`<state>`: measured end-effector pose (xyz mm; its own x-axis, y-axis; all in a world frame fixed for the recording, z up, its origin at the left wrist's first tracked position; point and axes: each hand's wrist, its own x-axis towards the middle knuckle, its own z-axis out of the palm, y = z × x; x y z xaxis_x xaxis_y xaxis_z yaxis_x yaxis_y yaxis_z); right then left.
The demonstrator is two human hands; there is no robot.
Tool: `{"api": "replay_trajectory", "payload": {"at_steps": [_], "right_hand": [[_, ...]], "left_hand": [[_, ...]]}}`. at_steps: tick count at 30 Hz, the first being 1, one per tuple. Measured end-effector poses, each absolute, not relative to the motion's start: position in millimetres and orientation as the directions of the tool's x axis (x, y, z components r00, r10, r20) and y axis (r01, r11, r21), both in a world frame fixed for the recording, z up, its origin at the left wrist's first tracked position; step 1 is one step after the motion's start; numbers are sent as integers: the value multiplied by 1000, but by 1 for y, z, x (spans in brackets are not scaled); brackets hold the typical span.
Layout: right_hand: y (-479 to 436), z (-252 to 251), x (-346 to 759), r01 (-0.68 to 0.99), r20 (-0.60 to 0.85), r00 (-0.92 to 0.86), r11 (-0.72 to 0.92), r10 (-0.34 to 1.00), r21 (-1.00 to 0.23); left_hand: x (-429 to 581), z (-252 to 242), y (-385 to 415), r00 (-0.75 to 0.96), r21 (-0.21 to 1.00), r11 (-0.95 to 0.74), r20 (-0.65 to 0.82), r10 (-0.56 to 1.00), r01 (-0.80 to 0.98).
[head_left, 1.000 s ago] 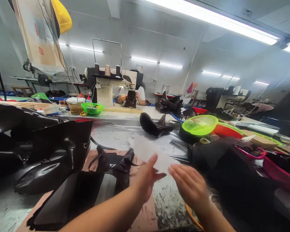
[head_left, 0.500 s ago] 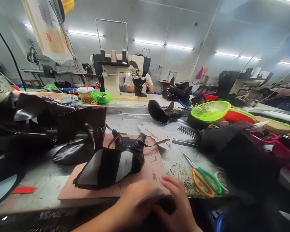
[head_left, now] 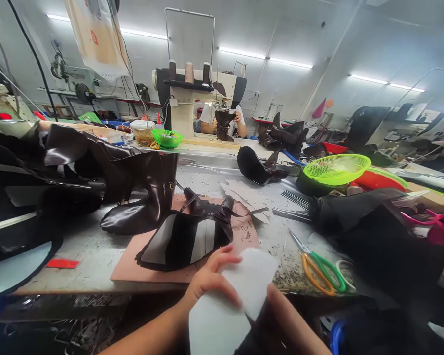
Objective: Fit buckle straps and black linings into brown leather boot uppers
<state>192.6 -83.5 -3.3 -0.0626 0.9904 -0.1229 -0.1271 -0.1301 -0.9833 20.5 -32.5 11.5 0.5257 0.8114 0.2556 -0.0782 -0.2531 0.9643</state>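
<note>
Sheets (head_left: 252,276), half-hidden a moment earlier, flashed white over the near edge of the surface (head_left: 286,256)! Your left hand (head_left: 209,282) gripped them; your right hand (head_left: 295,318) met their margin, grip unclear. Both faces were exposed for handling, the boot upper (head_left: 181,241) untouched beyond.

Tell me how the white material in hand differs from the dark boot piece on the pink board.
The white material is plain and pale; the dark boot piece is mostly black and brown, with pale patches. The left hand holds the white material, while the dark boot piece lies on the pink board. Both show pale areas.
</note>
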Motion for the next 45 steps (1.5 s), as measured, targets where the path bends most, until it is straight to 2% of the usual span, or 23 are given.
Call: {"api": "replay_trajectory", "payload": {"at_steps": [4,7,8,10,12,14,16,19,22,24,26,28,30,32,33,35,37,39,41,43,44,45], "right_hand": [[-76,3,181,-364,-255,20,-230,967,-902],[-72,9,186,-369,-307,125,-243,943,-897],[-71,10,190,-351,-300,166,-228,939,-908],[-67,11,198,-290,-268,222,-199,938,-936],[-62,10,207,-226,-236,245,-181,940,-957],[-59,8,215,-214,-209,222,-161,952,-964],[-58,4,219,-262,-190,101,-158,977,-952],[-62,-8,216,-314,-241,-240,-310,940,-897],[-69,-20,199,-310,-332,-440,-488,834,-816],[-70,-23,186,-357,-363,-427,-523,828,-774],[-68,-20,177,-446,-362,-343,-490,867,-749],[-64,-13,176,-540,-338,-184,-382,923,-750],[-60,-8,183,-564,-292,74,-201,954,-801],[-61,-6,193,-452,-219,312,-59,925,-890],[-63,-7,198,-363,-176,377,-30,909,-931],[-69,-10,207,-165,-108,380,-48,919,-985],[-73,-12,209,86,-59,282,-87,958,-993],[-73,-14,202,447,5,152,-65,988,-892],[-69,-16,193,770,97,44,28,994,-637],[-62,-17,190,897,178,-62,133,982,-422],[-58,-16,193,900,193,-103,174,976,-400],[-55,-12,200,881,177,-119,186,977,-435]], "left_hand": [[24,2,-31,515,990,-124,140,845,-64],[28,-3,-29,455,968,117,-3,890,-222],[28,-3,-28,445,928,248,-104,889,-279],[28,-1,-29,491,774,517,-311,814,-367],[27,3,-29,574,655,655,-390,720,-377],[27,5,-30,588,648,657,-375,716,-386],[26,6,-30,535,701,580,-328,779,-415],[24,4,-28,483,779,431,-191,855,-455],[23,0,-25,542,884,333,-113,833,-327],[24,-5,-24,549,927,280,-103,830,-249],[26,-10,-26,509,917,278,-101,855,-284],[29,-14,-31,483,856,340,-125,867,-390],[31,-16,-37,546,773,455,-170,820,-442],[31,-16,-41,639,751,560,-246,729,-350],[30,-16,-41,668,761,586,-284,688,-279],[30,-16,-39,681,797,583,-339,649,-159],[32,-17,-37,673,814,571,-363,644,-107],[37,-19,-38,651,811,580,-401,644,-75],[42,-20,-42,619,800,599,-454,640,-33],[42,-19,-43,638,803,593,-488,596,60],[40,-17,-42,675,828,549,-471,568,115],[35,-14,-38,713,873,462,-424,558,158]]}}
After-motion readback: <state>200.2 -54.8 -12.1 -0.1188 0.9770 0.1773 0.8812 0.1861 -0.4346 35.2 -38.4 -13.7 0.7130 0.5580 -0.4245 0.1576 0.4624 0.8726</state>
